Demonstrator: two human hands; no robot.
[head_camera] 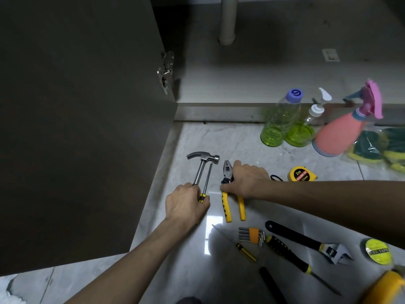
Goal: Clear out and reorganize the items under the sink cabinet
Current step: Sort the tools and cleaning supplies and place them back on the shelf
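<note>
Marble floor [219, 139] ran up to the open sink cabinet [285, 80], whose bare base showed only the drain pipe [228, 20]; the door [76, 117] stood swung out at the left. By that showing the clearing was done and the items had all come out onto the floor, grouped by kind, which reads as sorting ahead of putting them back.

Cleaning things stood together near the cabinet lip: two green bottles [278, 123], a pink sprayer [344, 132] and bagged sponges [372, 145]. Tools lay nearer the person: tape measure [301, 174], hex keys [252, 235], wrench [306, 242], two loose screwdrivers [236, 244] and a tape roll [377, 251].

Left hand [186, 202] was curled round the handles of the hammer [202, 165] and a screwdriver [206, 181], holding both side by side with heads pointing at the cabinet, probably to square them into a row. Right hand [247, 181] lay palm down over the hinge of the pliers [230, 194], fingers bent over the top and gripping it, yellow handles splayed toward the person. Both forearms reached forward, low, wrists nearly level with the floor.
</note>
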